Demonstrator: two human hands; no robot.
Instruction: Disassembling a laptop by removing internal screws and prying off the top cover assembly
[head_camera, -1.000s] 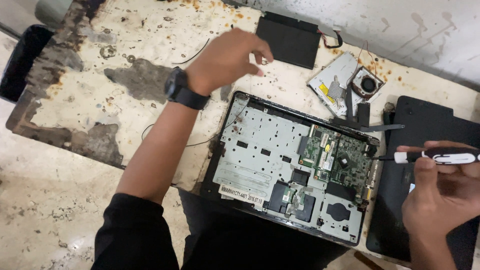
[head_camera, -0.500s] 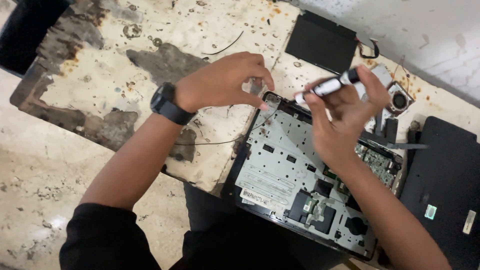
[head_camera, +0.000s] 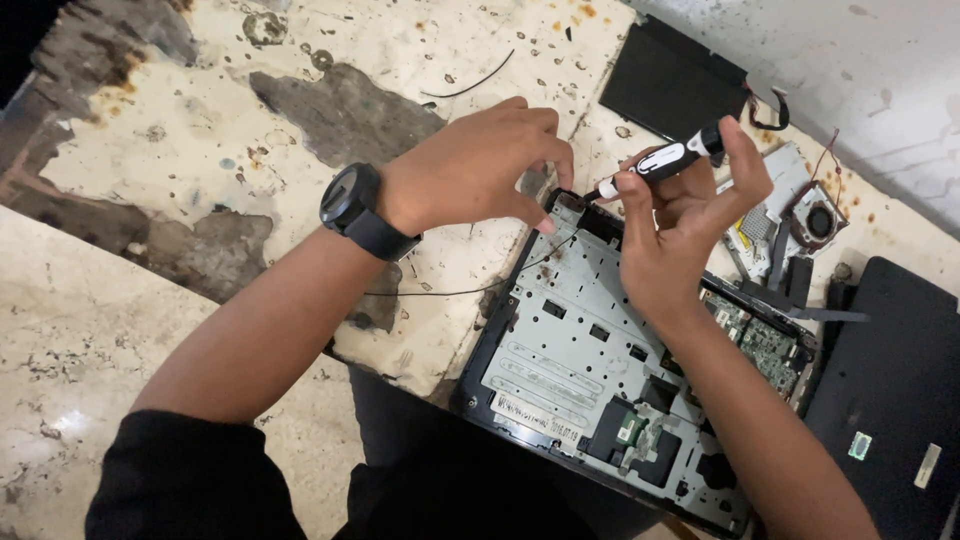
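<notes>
Both hands worked the top corner of the opened black laptop base (head_camera: 600, 380) at frame centre.

The right hand (head_camera: 680, 230) was clamped on a black-and-white screwdriver (head_camera: 665, 160) — light, rigid; the left hand (head_camera: 475, 165) pinched the corner — exposed board probably fragile, best held by edges.

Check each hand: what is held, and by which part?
Right hand grips a screwdriver by its white-and-black handle, tip at the laptop chassis corner. Left hand pinches at that corner; anything held cannot be told.

A long white rectangular label (head_camera: 537, 417) sits on the opened laptop's near edge. Two small stickers, green (head_camera: 859, 446) and pale (head_camera: 927, 466), mark the black cover at right.
</notes>
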